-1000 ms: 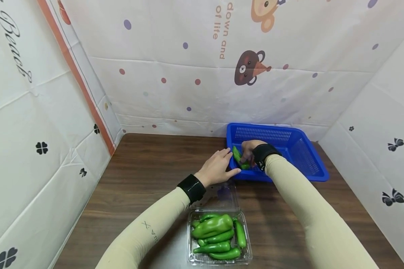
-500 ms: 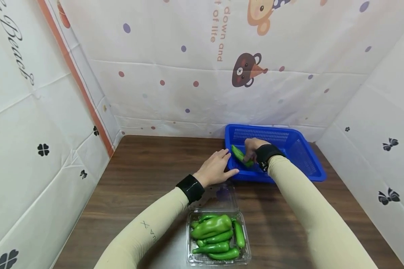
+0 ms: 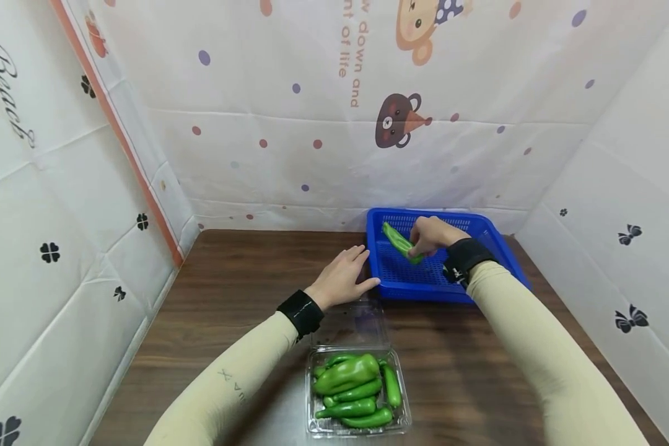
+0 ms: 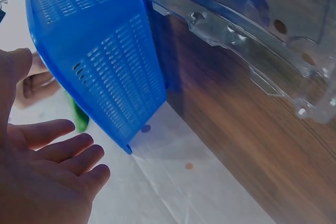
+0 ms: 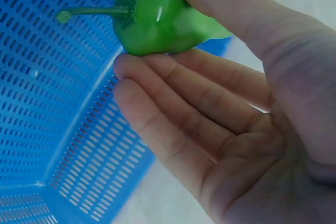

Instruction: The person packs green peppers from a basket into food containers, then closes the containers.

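Observation:
A long green pepper (image 3: 398, 240) is pinched between the thumb and fingers of my right hand (image 3: 433, 234), over the inside of the blue plastic basket (image 3: 424, 292). In the right wrist view, the pepper's stem end (image 5: 149, 17) points away from the palm, against the basket's slotted walls. My left hand (image 3: 339, 279) is at the basket's left side, fingers extended; whether its fingertips touch the rim is unclear. In the left wrist view, that hand (image 4: 50, 171) holds nothing.
A clear plastic clamshell box (image 3: 406, 396) stands at the table's near side, with several green peppers (image 3: 348, 375) in it. Its open lid (image 3: 362, 325) lies toward the basket. A printed white cloth (image 3: 256, 167) hangs behind the brown wooden table (image 3: 245, 272).
My right hand has lifted the pepper up and slightly to the right within the basket. The left hand stays beside the basket. The head view has shifted slightly.

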The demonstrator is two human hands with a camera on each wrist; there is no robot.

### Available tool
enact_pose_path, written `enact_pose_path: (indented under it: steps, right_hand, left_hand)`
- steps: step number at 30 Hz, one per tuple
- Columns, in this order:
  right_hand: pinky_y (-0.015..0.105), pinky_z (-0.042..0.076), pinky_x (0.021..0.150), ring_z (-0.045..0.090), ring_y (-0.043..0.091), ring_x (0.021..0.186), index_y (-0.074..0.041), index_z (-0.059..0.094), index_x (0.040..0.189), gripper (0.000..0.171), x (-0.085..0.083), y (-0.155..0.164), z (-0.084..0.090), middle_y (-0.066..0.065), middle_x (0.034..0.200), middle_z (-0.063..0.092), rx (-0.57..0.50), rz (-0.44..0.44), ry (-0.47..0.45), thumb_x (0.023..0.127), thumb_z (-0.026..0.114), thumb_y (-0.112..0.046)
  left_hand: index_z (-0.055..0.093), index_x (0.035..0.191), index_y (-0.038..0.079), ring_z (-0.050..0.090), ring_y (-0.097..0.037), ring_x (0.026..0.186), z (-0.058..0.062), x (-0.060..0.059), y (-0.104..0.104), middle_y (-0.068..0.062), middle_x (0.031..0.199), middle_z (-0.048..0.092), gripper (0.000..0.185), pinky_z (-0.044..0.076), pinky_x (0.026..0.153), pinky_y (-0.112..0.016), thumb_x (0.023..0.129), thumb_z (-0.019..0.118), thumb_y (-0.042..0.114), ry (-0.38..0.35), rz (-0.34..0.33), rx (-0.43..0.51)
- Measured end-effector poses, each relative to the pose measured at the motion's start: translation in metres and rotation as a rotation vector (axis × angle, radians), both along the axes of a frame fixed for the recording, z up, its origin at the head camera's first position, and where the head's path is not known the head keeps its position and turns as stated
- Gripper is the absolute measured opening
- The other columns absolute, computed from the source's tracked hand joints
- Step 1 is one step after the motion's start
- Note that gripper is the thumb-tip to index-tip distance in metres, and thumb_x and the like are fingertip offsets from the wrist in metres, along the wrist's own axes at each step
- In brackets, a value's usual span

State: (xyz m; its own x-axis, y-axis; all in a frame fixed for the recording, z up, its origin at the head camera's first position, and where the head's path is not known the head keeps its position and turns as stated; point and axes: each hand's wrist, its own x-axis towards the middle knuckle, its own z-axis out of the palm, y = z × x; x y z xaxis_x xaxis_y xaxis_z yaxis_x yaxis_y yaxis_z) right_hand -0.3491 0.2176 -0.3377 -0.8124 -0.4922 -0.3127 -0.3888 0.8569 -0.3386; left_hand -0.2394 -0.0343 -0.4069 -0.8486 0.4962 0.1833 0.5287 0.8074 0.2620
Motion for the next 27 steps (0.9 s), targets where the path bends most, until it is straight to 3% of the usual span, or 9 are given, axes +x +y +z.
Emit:
enact_pose_path:
  steps: [8, 16, 27]
  right_hand:
    - [0.047, 0.060, 0.085, 0.072, 0.028, 0.095, 0.004, 0.072, 0.121, 0.045, 0.025, 0.009, 0.012, 0.014, 0.103, 0.076, -0.072, 0.074, 0.103, 0.088, 0.083, -0.025]
    - [0.041, 0.062, 0.081, 0.073, 0.019, 0.090, 0.003, 0.072, 0.121, 0.044, 0.057, 0.006, 0.014, 0.008, 0.099, 0.076, -0.197, 0.182, 0.150, 0.088, 0.084, -0.023]
    - [0.029, 0.059, 0.076, 0.070, 0.014, 0.086, -0.007, 0.073, 0.121, 0.037, 0.103, -0.001, 0.007, 0.000, 0.100, 0.074, -0.301, 0.322, 0.210, 0.089, 0.083, -0.022]
  left_hand:
    - [0.044, 0.152, -0.003, 0.034, -0.034, 0.150, -0.001, 0.010, -0.013, -0.022, 0.158, 0.042, 0.071, 0.026, 0.125, -0.046, 0.103, 0.061, 0.044, 0.020, -0.022, 0.051]
    - [0.043, 0.152, -0.004, 0.034, -0.035, 0.150, -0.003, 0.028, -0.028, -0.024, 0.157, 0.041, 0.067, 0.027, 0.124, -0.049, 0.103, 0.062, 0.039, 0.060, -0.056, 0.090]
    - [0.043, 0.153, -0.002, 0.034, -0.031, 0.151, 0.003, 0.064, -0.049, -0.021, 0.158, 0.041, 0.068, 0.025, 0.125, -0.043, 0.102, 0.065, 0.037, 0.102, -0.075, 0.151]
